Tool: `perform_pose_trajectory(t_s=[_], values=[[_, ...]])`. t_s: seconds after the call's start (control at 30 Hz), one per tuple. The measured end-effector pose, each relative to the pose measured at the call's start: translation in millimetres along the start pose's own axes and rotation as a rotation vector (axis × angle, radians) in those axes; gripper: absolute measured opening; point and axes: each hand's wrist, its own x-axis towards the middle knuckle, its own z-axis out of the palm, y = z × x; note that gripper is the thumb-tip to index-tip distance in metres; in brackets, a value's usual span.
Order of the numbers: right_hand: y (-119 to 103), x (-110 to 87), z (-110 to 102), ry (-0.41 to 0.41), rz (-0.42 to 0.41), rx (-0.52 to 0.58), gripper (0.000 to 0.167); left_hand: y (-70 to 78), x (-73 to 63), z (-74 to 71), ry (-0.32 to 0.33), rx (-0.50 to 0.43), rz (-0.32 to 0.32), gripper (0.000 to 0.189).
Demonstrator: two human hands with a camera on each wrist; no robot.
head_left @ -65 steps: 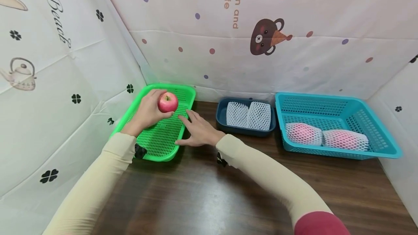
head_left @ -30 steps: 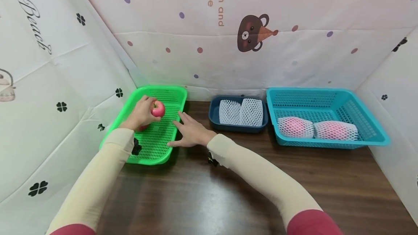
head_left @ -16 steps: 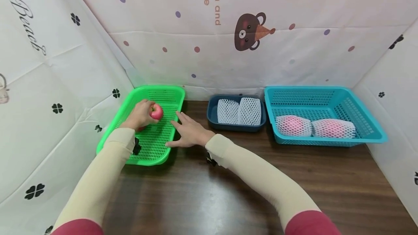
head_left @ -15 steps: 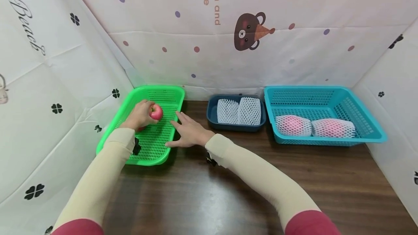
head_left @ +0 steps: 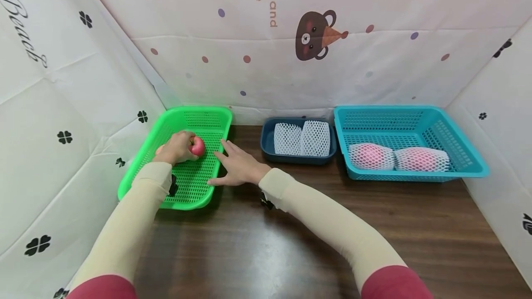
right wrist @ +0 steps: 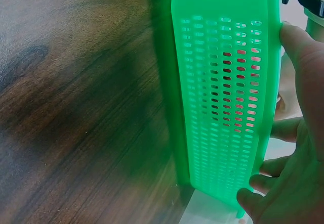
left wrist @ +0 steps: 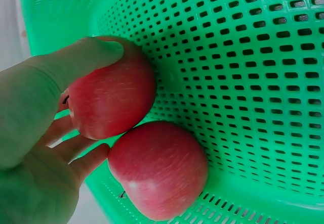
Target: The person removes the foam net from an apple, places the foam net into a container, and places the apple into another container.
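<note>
My left hand (head_left: 178, 147) grips a red apple (head_left: 197, 146) inside the green basket (head_left: 193, 205), thumb over its top and fingers behind it. In the left wrist view, this held apple (left wrist: 114, 95) is right beside a second red apple (left wrist: 159, 171), which lies against the perforated floor; one fingertip reaches that second apple. From the head view, the left hand hides most of the second apple. My right hand (head_left: 238, 167) rests with spread fingers along the basket's right rim. Seen from the right wrist, its thumb and fingertips lie at the rim (right wrist: 273, 82).
A dark blue tray (head_left: 297, 158) with two white foam net sleeves (head_left: 316, 138) stands right of the green basket. Farther right, a blue basket (head_left: 415, 178) holds two pink fruits in foam nets (head_left: 421, 159). White printed cloth (head_left: 249, 77) walls the back and sides of the wooden table (head_left: 282, 234).
My left hand has lowered the apple into the green basket, toward the second apple. The right hand stays at the rim. The head view has shifted, so everything appears farther left.
</note>
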Motion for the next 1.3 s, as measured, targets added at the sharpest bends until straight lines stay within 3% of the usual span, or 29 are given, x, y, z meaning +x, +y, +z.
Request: perform_pose_trajectory(t_s=[0.3, 0.63, 1.3], values=[[-0.5, -0.5, -2.2, 0.001, 0.007, 0.012, 0.099, -4.9, 3.8, 5.1, -0.003, 0.004, 0.046, 0.075], [0.2, -1.6, -2.5, 0.01, 0.014, 0.022, 0.099, -1.3, 2.2, 3.1, -0.062, 0.016, 0.001, 0.078], [1.7, 0.4, 2.9, 0.011, 0.0, 0.011, 0.1, 0.5, -4.9, 3.6, -0.083, 0.028, -0.007, 0.07]])
